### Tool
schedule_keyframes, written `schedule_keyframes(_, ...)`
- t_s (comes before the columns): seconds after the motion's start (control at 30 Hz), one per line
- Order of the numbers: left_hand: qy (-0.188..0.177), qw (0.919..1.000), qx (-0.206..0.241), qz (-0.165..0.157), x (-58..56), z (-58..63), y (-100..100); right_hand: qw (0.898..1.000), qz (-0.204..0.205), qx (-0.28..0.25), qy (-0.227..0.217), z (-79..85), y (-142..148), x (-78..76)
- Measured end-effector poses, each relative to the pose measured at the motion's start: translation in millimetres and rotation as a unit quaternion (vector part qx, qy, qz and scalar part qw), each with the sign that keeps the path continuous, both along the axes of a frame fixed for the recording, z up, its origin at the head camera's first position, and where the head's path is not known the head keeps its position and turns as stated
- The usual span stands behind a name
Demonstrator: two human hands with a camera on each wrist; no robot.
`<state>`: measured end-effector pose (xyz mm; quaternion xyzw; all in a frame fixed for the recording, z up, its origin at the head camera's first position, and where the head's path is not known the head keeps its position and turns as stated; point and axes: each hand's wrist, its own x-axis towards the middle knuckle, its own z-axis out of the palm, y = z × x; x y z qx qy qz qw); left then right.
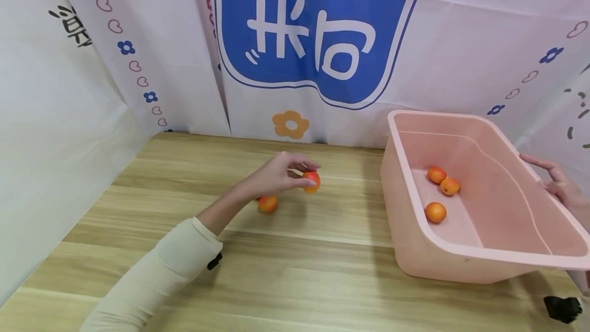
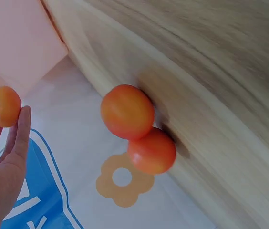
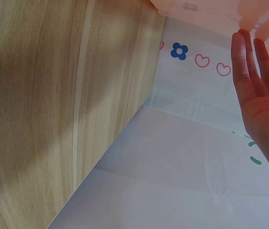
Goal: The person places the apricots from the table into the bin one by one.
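Head view: our left hand (image 1: 287, 172) pinches a round orange-red fruit (image 1: 312, 183) above the pale wood-grain table (image 1: 322, 283); three similar fruits (image 1: 436, 212) lie in the pink rectangular plastic bin (image 1: 400, 219). Left wrist: we see two more fruits (image 2: 127, 112) on the table. Right wrist: our right hand (image 3: 264, 109), fingers straight, touches the bin.

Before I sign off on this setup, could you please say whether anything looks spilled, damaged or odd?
Nothing stands out. Three fruits lie in the upright bin, two on the table, and the left hand pinches another; no spill or split shows. One fruit in the bin has a small dark spot, perhaps just its stem end.
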<state>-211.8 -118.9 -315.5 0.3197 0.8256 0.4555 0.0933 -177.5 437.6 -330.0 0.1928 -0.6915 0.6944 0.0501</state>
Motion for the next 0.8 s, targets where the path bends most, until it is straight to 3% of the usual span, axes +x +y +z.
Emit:
schedule_keyframes(0.13, -0.022, 0.9994, 0.021, 0.018, -0.9, 0.4, 5, 0.999, 0.032, -0.013, 0.026, -3.6, 1, -1.7)
schedule_keyframes(0.3, -0.016, 0.9993, 0.029, 0.018, -1.6, 2.9, 12, 0.997, 0.042, -0.003, 0.061, -6.9, 5, -7.3)
schedule_keyframes(0.5, 0.010, 0.9995, 0.031, -0.003, -2.7, 7.7, 24, 0.995, 0.078, -0.021, 0.059, -6.1, 6, -9.8)
schedule_keyframes(0.7, 0.049, 0.9979, 0.024, -0.033, -3.6, 14.6, 44, 0.997, 0.065, -0.038, 0.031, -6.4, 4, -5.2)
schedule_keyframes(0.8, 0.059, 0.9969, 0.016, -0.049, -2.9, 21.7, 58, 0.997, 0.053, -0.021, 0.050, -7.2, 3, -4.1)
